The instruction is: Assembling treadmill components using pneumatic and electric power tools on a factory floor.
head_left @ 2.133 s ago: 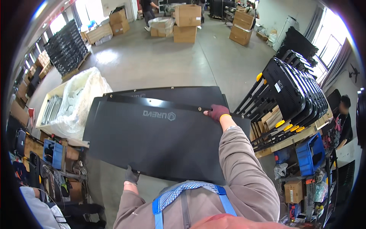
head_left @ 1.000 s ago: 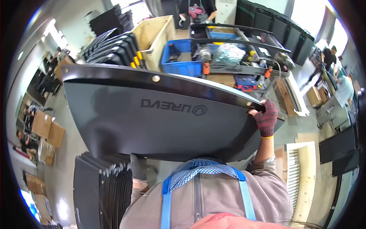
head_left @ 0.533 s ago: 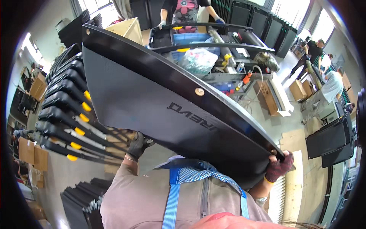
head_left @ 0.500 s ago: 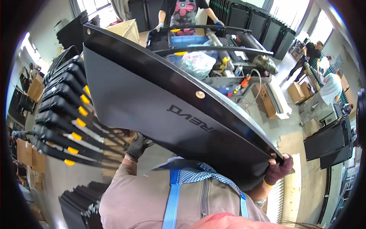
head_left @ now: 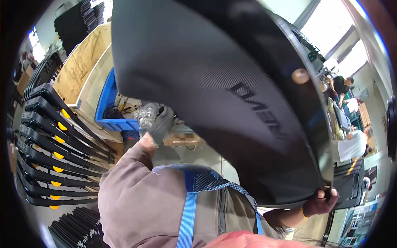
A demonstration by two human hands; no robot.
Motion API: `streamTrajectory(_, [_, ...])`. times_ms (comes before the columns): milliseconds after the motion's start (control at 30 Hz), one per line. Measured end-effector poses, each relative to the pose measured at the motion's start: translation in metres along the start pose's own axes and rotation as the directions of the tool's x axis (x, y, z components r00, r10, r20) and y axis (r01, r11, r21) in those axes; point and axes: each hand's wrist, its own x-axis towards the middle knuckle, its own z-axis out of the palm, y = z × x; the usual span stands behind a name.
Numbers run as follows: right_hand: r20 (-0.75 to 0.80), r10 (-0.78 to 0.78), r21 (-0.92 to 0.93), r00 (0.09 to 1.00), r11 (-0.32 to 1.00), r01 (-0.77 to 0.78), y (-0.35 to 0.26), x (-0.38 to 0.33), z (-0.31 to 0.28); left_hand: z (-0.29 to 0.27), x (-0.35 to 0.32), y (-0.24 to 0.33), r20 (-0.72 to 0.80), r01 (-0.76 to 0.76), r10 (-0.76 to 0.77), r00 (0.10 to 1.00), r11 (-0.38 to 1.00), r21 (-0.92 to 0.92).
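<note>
A large black board, apparently a treadmill deck with a textured belt (head_left: 186, 82) over it, fills the middle of the view and stands tilted in front of my chest. Dark printed lettering and a round light-coloured hole show on its face. My left hand (head_left: 162, 125), in a grey glove, is at the deck's left lower edge, its fingers partly hidden. My right hand (head_left: 320, 202), in a dark red fingerless glove, grips the near right corner. The deck's far end runs out of the top of the view.
Left stands a row of black frames (head_left: 45, 146) with yellow tabs. Behind them are a wooden crate (head_left: 68, 84) and a blue bin (head_left: 120, 125) holding clear bags and small parts. A stack of black panels (head_left: 76, 227) lies lower left. Several people work at far right.
I have turned with the deck, and it now stands closer and steeper. The worktable and the person behind it have gone from sight; the crate and blue bin have come into view.
</note>
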Motion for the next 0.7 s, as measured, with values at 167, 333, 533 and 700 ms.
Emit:
streamTrajectory(167, [-0.011,-0.095,0.007,0.995,0.995,0.095,0.126,0.114,0.078,0.064,0.103,0.002,-0.042,0.073,-0.085,0.995,0.969,-0.237])
streamTrajectory(333, [0.251,0.002,-0.343,0.968,0.935,0.087,0.24,0.247,0.204,0.128,0.223,0.006,-0.117,0.045,-0.107,0.987,0.895,-0.443])
streamTrajectory(533, [0.646,-0.046,0.027,0.762,0.999,0.038,0.382,0.354,0.455,0.169,0.273,-0.04,-0.42,-0.012,-0.17,0.891,0.918,-0.396])
streamTrajectory(700, [0.75,-0.06,-0.091,0.659,0.977,0.193,0.437,0.327,0.637,0.186,0.28,-0.06,-0.533,-0.023,-0.294,0.794,0.86,-0.509])
